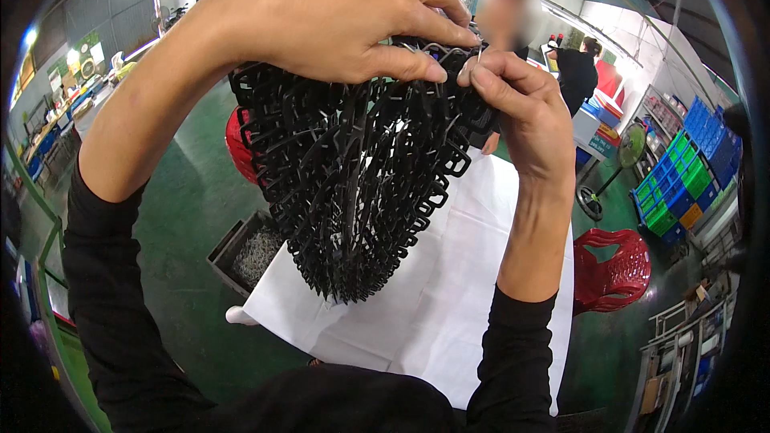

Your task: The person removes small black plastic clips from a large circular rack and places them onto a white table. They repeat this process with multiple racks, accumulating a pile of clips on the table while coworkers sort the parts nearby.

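Observation:
A large bundle of black plastic pieces (353,184), shaped like loops or clips with thin metal bits among them, hangs in front of me above a white-covered table. Over its top edge reaches my left hand (345,24), thumb on the near side and fingers beyond, closed on the upper row. At the bundle's upper right corner my right hand (517,100) is pinched, thumb against forefinger. A thin metal wire piece (480,54) sticks up at those fingertips. What carries the bundle's weight is hidden.
A white cloth (433,297) covers the table. Left of it, a grey box (255,252) holds many small metal bits. Red plastic chairs (611,269) stand right and behind left. One person (505,16) faces me across the table; another (579,72) is farther right, near stacked crates (678,180).

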Available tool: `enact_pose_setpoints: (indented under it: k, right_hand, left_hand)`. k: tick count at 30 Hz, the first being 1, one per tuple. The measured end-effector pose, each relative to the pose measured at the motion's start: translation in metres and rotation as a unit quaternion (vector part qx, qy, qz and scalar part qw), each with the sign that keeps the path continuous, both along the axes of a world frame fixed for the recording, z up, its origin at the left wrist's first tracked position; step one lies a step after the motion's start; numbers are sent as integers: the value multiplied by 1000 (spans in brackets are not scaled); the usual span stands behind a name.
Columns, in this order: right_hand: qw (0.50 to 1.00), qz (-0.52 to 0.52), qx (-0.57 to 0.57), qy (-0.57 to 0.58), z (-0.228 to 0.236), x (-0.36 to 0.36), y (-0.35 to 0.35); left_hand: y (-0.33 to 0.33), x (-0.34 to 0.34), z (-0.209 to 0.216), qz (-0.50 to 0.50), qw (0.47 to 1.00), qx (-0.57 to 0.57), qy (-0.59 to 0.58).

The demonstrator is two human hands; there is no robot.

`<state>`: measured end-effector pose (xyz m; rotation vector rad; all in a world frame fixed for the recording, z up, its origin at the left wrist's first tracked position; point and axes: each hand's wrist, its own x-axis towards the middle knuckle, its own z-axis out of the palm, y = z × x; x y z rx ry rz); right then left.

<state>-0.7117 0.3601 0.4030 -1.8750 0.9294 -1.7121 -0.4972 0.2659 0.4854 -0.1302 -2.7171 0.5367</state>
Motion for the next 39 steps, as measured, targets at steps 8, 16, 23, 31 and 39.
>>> enact_pose_setpoints:
  k: [8, 16, 23, 31, 39]
  right_hand:
    - [985, -161, -52, 36, 2, 17, 8]
    - [993, -99, 9, -65, -3, 4, 21]
    - [994, -88, 53, -20, -20, -41, 40]
    - [943, -240, 224, 49, -81, -150, -30]
    - [877, -469, -50, 96, -45, -79, -16]
  left_hand:
    - [4, -1, 4, 21, 1000, 4, 13]
    - [-4, 1, 3, 24, 1000, 5, 16]
    - [-16, 7, 9, 2, 1000, -6, 1]
    - [-12, 16, 2, 64, 997, -17, 30]
    - [-9, 13, 5, 21, 999, 28, 14]
